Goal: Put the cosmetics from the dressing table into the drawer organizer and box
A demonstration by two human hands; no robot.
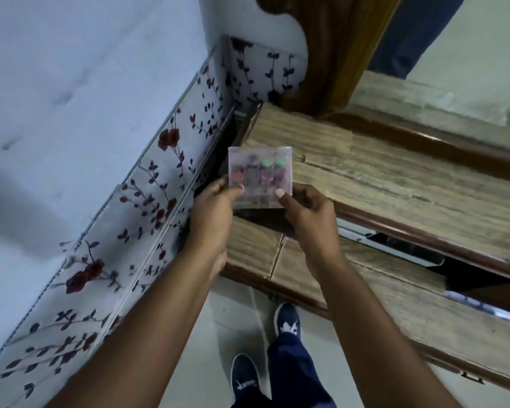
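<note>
Wood-grain dressing table [380, 184], right of frame. At centre, clear packet [259, 175] containing small coloured items, blurred. Left hand [215, 207] and right hand [306, 210] pinch its lower corners, thumbs in front.

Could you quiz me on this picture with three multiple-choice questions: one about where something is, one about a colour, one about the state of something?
1. Where is the clear packet?
A. Lying on the floor
B. Held up in front of the dressing table
C. Inside a closed drawer

2. What colour are the shoes?
A. Dark blue with white marks
B. Red
C. Yellow

3. How is the packet held?
A. By the left hand alone
B. By the right hand alone
C. By both hands, pinched at its lower corners

Answers: 1 B, since it hangs in the air before the wood-grain top. 2 A, as both shoes below show navy with white prints. 3 C, since the fingers of each hand grip one lower corner.
</note>
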